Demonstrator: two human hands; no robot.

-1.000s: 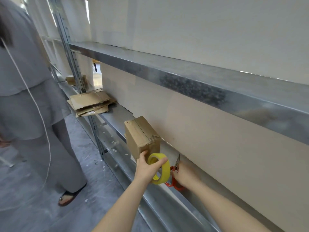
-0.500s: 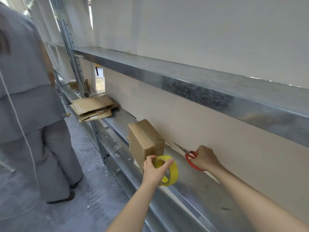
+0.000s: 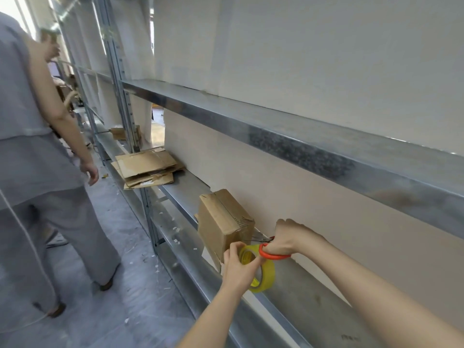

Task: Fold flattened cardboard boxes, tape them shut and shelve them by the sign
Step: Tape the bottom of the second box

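The left hand point(image 3: 237, 268), its forearm reaching up from below, pinches the yellow tape roll point(image 3: 266, 275) at its rim, just beside the near lower corner of the folded cardboard box point(image 3: 221, 222). The right hand point(image 3: 291, 237), knuckles up, grips orange-handled scissors point(image 3: 275, 256), blades pointing at the box's side. The box stands on the metal shelf point(image 3: 301, 300) against the back panel. Flattened cardboard boxes point(image 3: 148, 169) lie stacked farther along.

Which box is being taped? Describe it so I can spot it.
Follow the metal shelf toward the camera from the flat cardboard stack. The box stands just beyond the yellow tape roll and orange scissors. Unlike the stack, it is folded up.
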